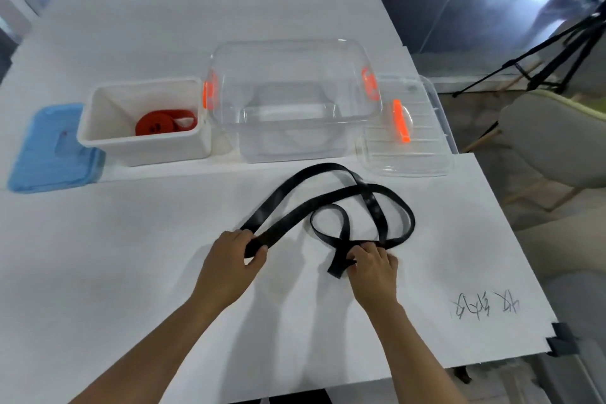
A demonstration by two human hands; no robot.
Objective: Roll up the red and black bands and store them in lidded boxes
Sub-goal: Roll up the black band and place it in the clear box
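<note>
A long black band (331,198) lies in loose crossed loops on the white table (131,256). My left hand (234,259) grips one folded end of it between thumb and fingers. My right hand (372,264) pinches the band where its other strands cross, with a short end sticking out to the left. The red band (164,123) sits rolled up inside the open white box (144,141). Beside that box lies its blue lid (49,151). An open clear box (292,102) with orange clips stands in the middle, its clear lid (406,138) to the right.
Handwritten marks (485,303) are on the table at the right. The table's right edge runs close to the clear lid. A pale chair (551,138) and a black tripod (557,52) stand beyond that edge.
</note>
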